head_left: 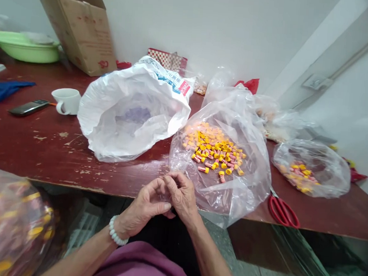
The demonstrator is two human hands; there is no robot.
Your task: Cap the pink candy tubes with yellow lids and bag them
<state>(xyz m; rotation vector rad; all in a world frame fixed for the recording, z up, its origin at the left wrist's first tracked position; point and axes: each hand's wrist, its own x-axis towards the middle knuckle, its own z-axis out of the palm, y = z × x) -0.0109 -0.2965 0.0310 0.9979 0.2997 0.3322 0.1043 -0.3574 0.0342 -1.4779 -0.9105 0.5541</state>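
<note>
My left hand (144,204), with a pale bead bracelet (116,231) at the wrist, meets my right hand (182,198) at the table's front edge. The fingers of both are curled together, and a small clear piece seems to show between them, too hidden to name. Just beyond my right hand lies an open clear plastic bag (251,172) holding many small pink-patterned pieces with yellow caps (221,151). To its left an open white plastic bag (99,136) lies on its side, with something purplish and translucent inside (135,114).
Red-handled scissors (282,210) lie near the right front edge, beside a smaller bag (333,169) of similar pieces. A white mug (67,100), a phone (30,107), a green basin (26,49) and a cardboard box (85,38) stand left. A full bag (10,227) is at lower left.
</note>
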